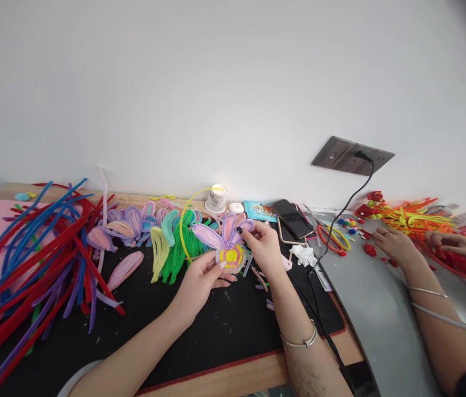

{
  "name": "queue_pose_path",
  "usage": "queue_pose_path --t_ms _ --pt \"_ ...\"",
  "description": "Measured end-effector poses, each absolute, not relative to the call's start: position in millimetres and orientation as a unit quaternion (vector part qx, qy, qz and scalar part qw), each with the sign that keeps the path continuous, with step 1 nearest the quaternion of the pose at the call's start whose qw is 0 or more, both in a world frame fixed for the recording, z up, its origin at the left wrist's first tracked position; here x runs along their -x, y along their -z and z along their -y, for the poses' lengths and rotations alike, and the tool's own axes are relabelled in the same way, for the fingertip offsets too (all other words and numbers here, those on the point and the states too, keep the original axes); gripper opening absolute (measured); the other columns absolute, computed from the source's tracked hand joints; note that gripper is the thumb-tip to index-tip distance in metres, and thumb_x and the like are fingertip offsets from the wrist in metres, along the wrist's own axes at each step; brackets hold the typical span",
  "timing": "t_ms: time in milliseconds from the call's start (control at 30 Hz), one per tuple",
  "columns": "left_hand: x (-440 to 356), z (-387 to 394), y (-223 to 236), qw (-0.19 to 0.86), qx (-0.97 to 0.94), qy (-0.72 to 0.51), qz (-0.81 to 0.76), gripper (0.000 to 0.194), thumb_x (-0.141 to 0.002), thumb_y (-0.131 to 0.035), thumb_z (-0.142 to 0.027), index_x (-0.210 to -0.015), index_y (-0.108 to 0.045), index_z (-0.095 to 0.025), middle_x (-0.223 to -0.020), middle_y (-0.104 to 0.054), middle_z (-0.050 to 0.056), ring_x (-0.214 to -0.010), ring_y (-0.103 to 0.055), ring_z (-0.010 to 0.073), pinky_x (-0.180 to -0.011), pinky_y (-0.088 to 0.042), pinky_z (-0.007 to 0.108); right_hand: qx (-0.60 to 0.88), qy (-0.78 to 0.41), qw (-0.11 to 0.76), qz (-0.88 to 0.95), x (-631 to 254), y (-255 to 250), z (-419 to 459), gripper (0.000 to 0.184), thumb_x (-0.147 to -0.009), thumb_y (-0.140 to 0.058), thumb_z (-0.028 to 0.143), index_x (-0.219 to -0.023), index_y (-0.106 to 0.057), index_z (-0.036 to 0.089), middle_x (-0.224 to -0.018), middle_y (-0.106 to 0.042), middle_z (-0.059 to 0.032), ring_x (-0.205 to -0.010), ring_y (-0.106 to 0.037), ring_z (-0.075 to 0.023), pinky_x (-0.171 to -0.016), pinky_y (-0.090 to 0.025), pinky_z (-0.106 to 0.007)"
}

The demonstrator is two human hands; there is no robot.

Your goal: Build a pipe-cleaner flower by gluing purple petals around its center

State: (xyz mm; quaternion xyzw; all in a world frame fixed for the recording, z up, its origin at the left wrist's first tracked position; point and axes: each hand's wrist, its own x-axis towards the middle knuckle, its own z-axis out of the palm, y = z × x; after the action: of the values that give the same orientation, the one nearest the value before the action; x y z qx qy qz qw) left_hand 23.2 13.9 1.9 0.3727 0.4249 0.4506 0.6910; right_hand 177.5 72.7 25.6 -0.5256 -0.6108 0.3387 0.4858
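With our left hand we pinch the round yellow-and-pink center of a fuzzy lilac flower between thumb and fingers, while our right hand pinches its rightmost petal at the tip. We have the flower raised over the black mat on the table, in front of the white cup. Green leaves lie just to its left, and red and blue stems are heaped farther left.
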Motion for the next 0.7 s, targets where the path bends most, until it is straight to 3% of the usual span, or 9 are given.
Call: queue_pose_path --t_ms 700 --pt "-23.7 -13.0 -0.7 0.696 -0.350 -0.471 -0.413 0.041 -0.071 -0.070 -0.040 -0.101 -0.062 -0.014 -0.093 -0.071 0.009 -0.070 -0.068 0.0163 -0.065 -0.052 0.026 0.534 -0.259 0.483 0.643 -175.8 -21.0 -71.9 0.021 -0.077 -0.057 0.027 -0.059 -0.047 0.020 -0.060 -0.044 0.0029 -0.058 -0.039 -0.0132 -0.054 -0.032 -0.025"
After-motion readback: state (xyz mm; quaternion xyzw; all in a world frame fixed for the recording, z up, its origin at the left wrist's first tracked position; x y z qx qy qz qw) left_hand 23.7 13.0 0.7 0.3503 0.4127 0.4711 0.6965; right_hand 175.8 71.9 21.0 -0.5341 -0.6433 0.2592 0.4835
